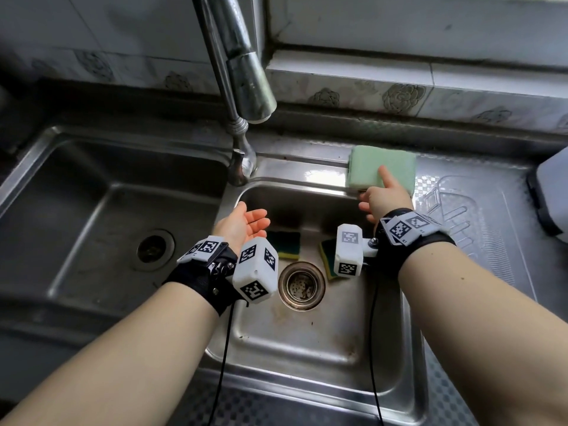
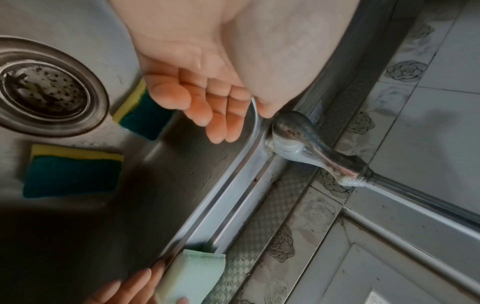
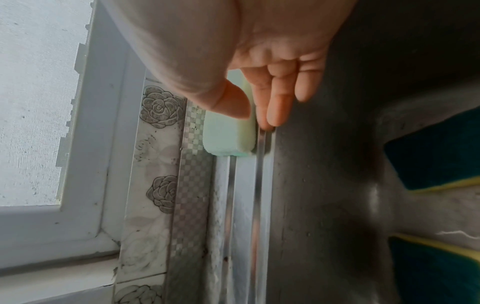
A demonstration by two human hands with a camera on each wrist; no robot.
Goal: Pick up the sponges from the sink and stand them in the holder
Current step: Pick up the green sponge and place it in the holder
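A light green sponge [image 1: 368, 167] [image 3: 228, 135] lies on the back rim of the small right sink basin [image 1: 322, 348]. My right hand [image 1: 376, 189] [image 3: 255, 119] pinches it, thumb on its top face and fingers along the edge nearest the basin. Two yellow sponges with dark green scouring faces [image 1: 285, 244] [image 1: 328, 256] lie flat on the basin floor, just behind the drain [image 1: 301, 285]. My left hand [image 1: 253, 212] [image 2: 241, 123] hovers palm up over the basin's far left corner, fingers relaxed and empty. A clear plastic rack [image 1: 455, 210] lies on the drainboard to the right.
The faucet [image 1: 242, 72] rises from the rim between the two basins, its spout head above my left hand. A larger basin [image 1: 107, 195] lies to the left. A white container [image 1: 553, 192] stands at the drainboard's far right. Tiled wall and window sill run behind.
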